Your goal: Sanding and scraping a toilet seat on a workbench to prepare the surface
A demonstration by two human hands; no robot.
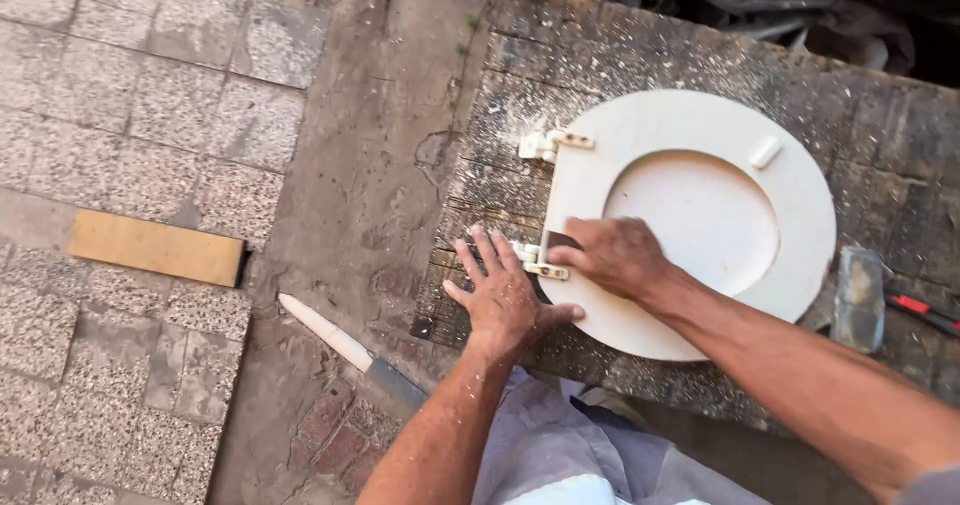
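Observation:
A cream toilet seat point(800, 215) with its lid lies flat on a dusty, worn wooden board point(560, 55). Two pale hinges stick out on its left side, one far point(553, 143) and one near point(540, 262). My left hand point(503, 295) rests flat on the board with fingers spread, just beside the near hinge and touching the seat's edge with the thumb. My right hand point(612, 256) presses down on the seat rim by that hinge, gripping a small dark object point(558, 240) that is mostly hidden.
A hammer point(860, 298) and a red-handled tool point(925, 310) lie at the board's right end. On the paved ground to the left are a knife with a pale blade point(345, 345) and a flat wooden block point(155, 248). Dark plastic sheeting point(780, 0) lies behind the board.

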